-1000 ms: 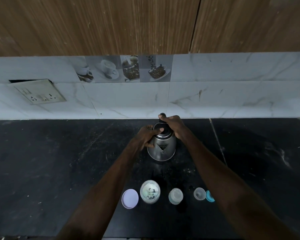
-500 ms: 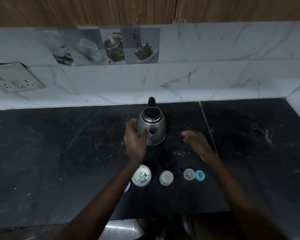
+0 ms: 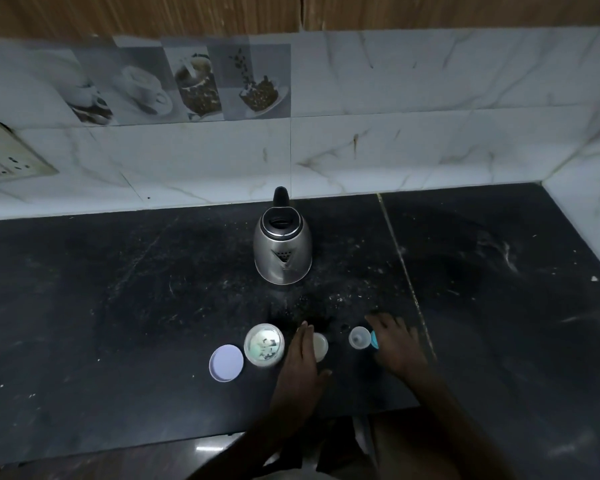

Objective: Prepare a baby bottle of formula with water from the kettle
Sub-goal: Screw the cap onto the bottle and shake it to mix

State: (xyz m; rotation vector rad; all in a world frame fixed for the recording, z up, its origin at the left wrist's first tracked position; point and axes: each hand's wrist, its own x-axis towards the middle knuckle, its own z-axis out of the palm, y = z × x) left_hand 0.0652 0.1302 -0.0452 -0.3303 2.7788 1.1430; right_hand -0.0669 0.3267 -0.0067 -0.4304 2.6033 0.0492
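Note:
A steel kettle (image 3: 282, 252) with a black lid and handle stands alone on the black counter (image 3: 118, 306), spout facing me. Along the front sit a pale lid (image 3: 226, 362), an open formula tin (image 3: 264, 344), the baby bottle (image 3: 320, 346), a clear cap (image 3: 359, 337) and a blue ring (image 3: 374, 339). My left hand (image 3: 303, 358) lies beside the bottle with straight fingers and partly covers it. My right hand (image 3: 395, 342) hovers with spread fingers just right of the cap, over the blue ring.
A white marble backsplash (image 3: 395, 150) with pictured tiles runs behind the counter. A socket plate (image 3: 7, 157) sits on the wall at the far left. The wall turns a corner at the right. The counter's front edge (image 3: 153, 448) is close to my body.
Both hands let go of the kettle and drew back toward me, down to the row of bottle parts. The kettle stays put. The camera tilted downward.

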